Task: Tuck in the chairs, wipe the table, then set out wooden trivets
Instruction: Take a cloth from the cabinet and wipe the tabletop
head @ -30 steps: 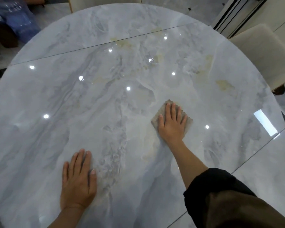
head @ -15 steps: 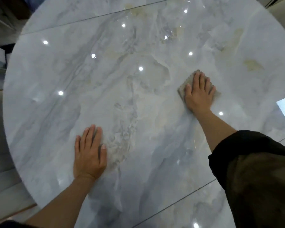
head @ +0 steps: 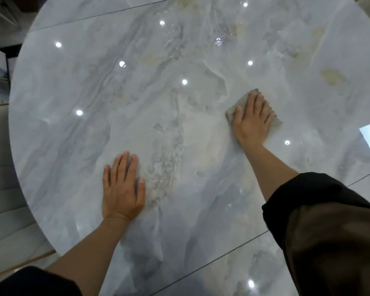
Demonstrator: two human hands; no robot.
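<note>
Our right hand (head: 251,122) lies flat on a grey-brown cleaning cloth (head: 236,106), fingers straight and close together, pressing it onto the round, glossy marble worktop (head: 94,103) right of its middle. The cloth's edges show past the fingertips and thumb. Our left hand (head: 122,189) rests palm down on the bare stone nearer to us, well apart from the cloth, fingers released and holding nothing. A dark sleeve (head: 318,221) covers our right upper arm. A pale padded chair (head: 0,178) sits just beyond the worktop's left rim.
</note>
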